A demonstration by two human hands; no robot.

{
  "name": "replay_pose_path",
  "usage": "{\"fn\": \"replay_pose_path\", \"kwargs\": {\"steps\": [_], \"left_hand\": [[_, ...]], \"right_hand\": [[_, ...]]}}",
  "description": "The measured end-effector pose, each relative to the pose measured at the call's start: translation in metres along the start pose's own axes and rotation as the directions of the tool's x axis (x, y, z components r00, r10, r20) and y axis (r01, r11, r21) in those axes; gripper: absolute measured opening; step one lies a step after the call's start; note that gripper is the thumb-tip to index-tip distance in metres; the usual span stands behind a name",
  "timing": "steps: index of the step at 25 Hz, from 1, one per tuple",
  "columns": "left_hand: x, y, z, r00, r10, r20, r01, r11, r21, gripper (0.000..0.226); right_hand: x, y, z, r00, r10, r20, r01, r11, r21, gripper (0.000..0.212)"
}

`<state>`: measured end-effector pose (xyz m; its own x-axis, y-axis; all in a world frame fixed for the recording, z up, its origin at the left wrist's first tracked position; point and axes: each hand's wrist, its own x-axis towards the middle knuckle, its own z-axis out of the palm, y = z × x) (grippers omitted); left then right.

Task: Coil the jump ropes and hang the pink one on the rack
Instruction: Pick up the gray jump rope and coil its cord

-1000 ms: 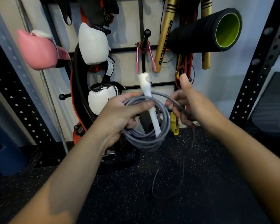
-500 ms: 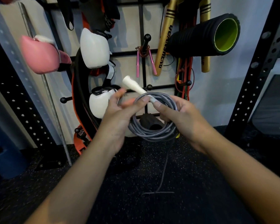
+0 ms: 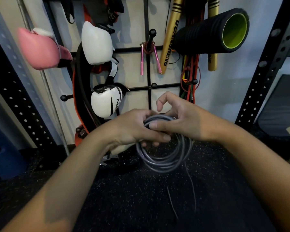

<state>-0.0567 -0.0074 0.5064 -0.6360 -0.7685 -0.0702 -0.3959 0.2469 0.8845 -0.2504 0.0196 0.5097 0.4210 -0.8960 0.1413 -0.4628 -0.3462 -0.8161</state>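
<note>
A grey jump rope [image 3: 164, 162] hangs as a coil of several loops in front of me. My left hand [image 3: 134, 128] grips the top of the coil with curled fingers. My right hand [image 3: 179, 121] holds the same spot from the right, thumb pressed across the loops, index finger raised and bent. The rope's white handle is hidden behind my hands. A thin dark cord [image 3: 191, 186] trails from the coil toward the floor. The pink-handled jump rope [image 3: 149, 54] hangs coiled on a black peg of the wall rack [image 3: 148, 91], above and behind my hands.
On the rack hang white boxing gloves [image 3: 97, 42], a pink glove [image 3: 38, 49], a black and green foam roller [image 3: 213, 31], gold bats [image 3: 170, 39] and resistance bands [image 3: 189, 77]. Black perforated uprights [image 3: 264, 76] flank both sides. The floor is dark speckled rubber [image 3: 132, 198].
Both hands dropped lower with the grey coil. The white handle, earlier sticking up from the left hand, is now out of sight behind the hands. My right thumb now presses across the loops.
</note>
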Motion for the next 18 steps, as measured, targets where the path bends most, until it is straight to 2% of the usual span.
{"fn": "replay_pose_path", "kwargs": {"steps": [3, 5, 7, 9, 11, 13, 15, 18], "left_hand": [[0.001, -0.003, 0.006, 0.996, -0.085, -0.002, 0.085, 0.994, -0.075, 0.015], [0.001, -0.004, 0.010, 0.990, -0.139, 0.024, 0.141, 0.980, -0.143, 0.007], [0.000, -0.006, 0.010, 0.992, -0.126, -0.003, 0.125, 0.983, -0.133, 0.007], [0.001, -0.007, 0.007, 0.995, -0.082, -0.052, 0.072, 0.982, -0.175, 0.014], [0.004, -0.008, 0.005, 0.992, -0.007, -0.129, -0.032, 0.954, -0.297, 0.022], [0.007, -0.005, 0.008, 0.967, 0.046, -0.251, -0.159, 0.877, -0.453, 0.023], [0.014, 0.000, 0.017, 0.926, -0.003, -0.378, -0.242, 0.764, -0.598, 0.026], [0.023, 0.005, 0.028, 0.829, -0.220, -0.514, -0.338, 0.537, -0.773, 0.025]], "right_hand": [[0.001, 0.007, 0.006, 0.995, -0.031, -0.097, 0.022, 0.996, -0.090, 0.040], [0.003, 0.010, 0.011, 0.975, -0.113, -0.189, 0.065, 0.968, -0.244, 0.037], [0.004, 0.008, 0.008, 0.966, -0.119, -0.229, 0.069, 0.974, -0.214, 0.036], [0.001, 0.004, -0.002, 0.964, 0.005, -0.266, -0.018, 0.999, -0.047, 0.059], [-0.004, 0.007, -0.012, 0.950, 0.083, -0.300, -0.094, 0.995, -0.021, 0.085], [-0.008, 0.013, -0.016, 0.945, 0.090, -0.314, -0.113, 0.992, -0.055, 0.109], [-0.013, 0.021, -0.017, 0.939, 0.097, -0.330, -0.118, 0.992, -0.046, 0.120], [-0.015, 0.031, -0.008, 0.958, 0.121, -0.262, -0.096, 0.990, 0.105, 0.094]]}}
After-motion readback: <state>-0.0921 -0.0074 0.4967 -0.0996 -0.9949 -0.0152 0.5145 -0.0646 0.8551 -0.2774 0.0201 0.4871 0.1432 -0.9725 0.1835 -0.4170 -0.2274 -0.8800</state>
